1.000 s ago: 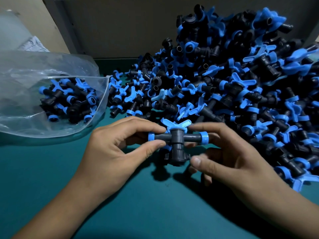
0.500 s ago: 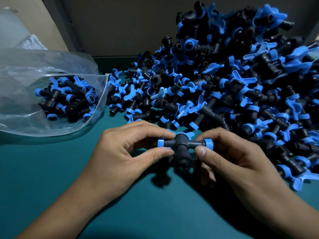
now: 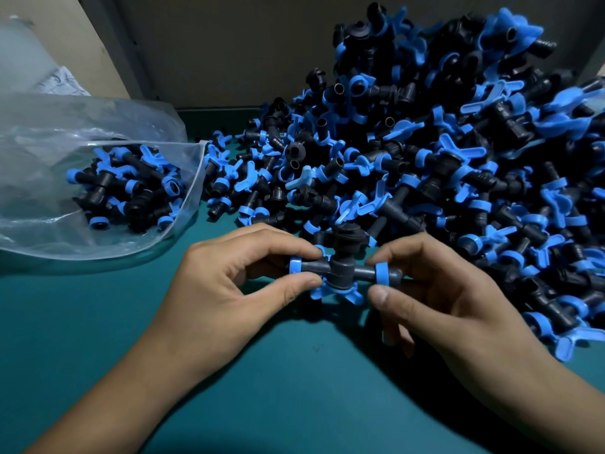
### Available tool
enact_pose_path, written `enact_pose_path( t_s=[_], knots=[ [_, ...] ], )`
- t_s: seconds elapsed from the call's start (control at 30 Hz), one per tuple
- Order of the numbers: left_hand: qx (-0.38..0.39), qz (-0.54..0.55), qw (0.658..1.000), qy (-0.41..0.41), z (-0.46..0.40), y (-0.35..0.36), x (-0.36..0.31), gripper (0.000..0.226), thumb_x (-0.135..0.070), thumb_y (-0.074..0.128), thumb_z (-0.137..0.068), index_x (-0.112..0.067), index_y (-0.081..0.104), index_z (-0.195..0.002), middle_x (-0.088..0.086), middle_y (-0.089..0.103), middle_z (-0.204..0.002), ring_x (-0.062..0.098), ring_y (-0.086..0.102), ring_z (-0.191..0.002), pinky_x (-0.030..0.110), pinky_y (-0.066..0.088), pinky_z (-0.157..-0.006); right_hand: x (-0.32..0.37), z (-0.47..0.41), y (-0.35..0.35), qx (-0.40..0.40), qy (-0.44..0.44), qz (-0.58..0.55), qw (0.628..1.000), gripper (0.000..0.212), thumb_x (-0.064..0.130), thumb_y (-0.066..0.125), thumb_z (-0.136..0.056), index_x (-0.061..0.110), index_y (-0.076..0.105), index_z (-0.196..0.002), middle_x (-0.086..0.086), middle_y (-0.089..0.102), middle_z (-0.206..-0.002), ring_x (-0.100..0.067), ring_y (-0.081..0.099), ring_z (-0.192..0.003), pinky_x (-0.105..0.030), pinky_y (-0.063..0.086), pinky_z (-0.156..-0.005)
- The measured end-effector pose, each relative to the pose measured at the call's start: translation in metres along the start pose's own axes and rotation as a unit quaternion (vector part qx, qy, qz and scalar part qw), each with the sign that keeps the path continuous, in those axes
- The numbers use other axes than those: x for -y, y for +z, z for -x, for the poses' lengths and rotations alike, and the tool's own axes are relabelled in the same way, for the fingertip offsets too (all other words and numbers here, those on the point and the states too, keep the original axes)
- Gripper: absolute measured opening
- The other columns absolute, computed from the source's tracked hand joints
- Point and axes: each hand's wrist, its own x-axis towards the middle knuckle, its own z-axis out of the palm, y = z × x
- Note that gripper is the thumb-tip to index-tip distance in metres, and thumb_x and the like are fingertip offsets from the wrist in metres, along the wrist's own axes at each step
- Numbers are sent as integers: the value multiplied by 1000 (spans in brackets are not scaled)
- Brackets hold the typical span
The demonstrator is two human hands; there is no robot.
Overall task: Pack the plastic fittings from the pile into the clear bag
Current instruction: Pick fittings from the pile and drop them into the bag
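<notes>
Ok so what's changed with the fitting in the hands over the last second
The held fitting has been rolled over between the fingers: its blue butterfly handle, which pointed up toward the pile a second ago, now points down toward the person. The left hand and right hand still pinch its two arms. The clear bag and the pile look unchanged.

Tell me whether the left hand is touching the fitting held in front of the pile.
Touching. The head view shows the left hand pinching the held fitting's left arm between thumb and forefinger.
</notes>
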Motion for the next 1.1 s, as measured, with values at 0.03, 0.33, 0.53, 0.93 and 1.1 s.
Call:
enact_pose_path(
  t_s=[0.03, 0.33, 0.53, 0.93, 1.1],
  knots=[
    [0, 0, 1000, -1, 0, 0, 0, 23, -18, 83, -81, -25, 78, -102, -8, 75, -101, 15, 74, -91, 16, 54, -84, 2, 0, 0, -11, 1, -6, 1000, 18, 28, 75, -86, 16, 68, -98, -18, 61, -75, -27, 59, -56, -32, 46, -49],
    [-1, 6, 1000, 0, 0, 0, 1, 24, -16, 83, -81, -24, 78, -103, -7, 75, -102, 16, 74, -93, 17, 54, -84, 3, -1, -1, -17, 30, -17, 999, 28, 48, 78, -87, 24, 72, -101, -16, 66, -78, -26, 61, -58, -30, 51, -52],
    [-4, -13, 1000, 7, 0, -1, 1, 23, -18, 84, -81, -24, 79, -103, -8, 75, -101, 16, 74, -92, 17, 54, -84, -4, -2, 0, -13, -1, 24, 1000, 21, 23, 78, -87, 21, 73, -107, -17, 69, -92, -37, 71, -63, -36, 54, -50],
    [18, -14, 999, 25, 1, 8, 1, 22, -14, 83, -83, -17, 79, -105, -5, 77, -103, 21, 75, -97, 30, 57, -87, 2, 1, 1, -16, 68, 7, 998, 47, 57, 65, -92, 13, 65, -75, -18, 66, -58, -23, 55, -41, -28, 40, -44],
    [1, 37, 999, 11, 1, 8, 1, 22, -11, 83, -81, -19, 78, -101, 0, 75, -101, 26, 74, -90, 31, 61, -84, 5, -1, -1, -19, 64, -12, 998, 41, 53, 66, -98, 17, 68, -78, -18, 68, -65, -25, 60, -47, -30, 43, -44]
  ],
)
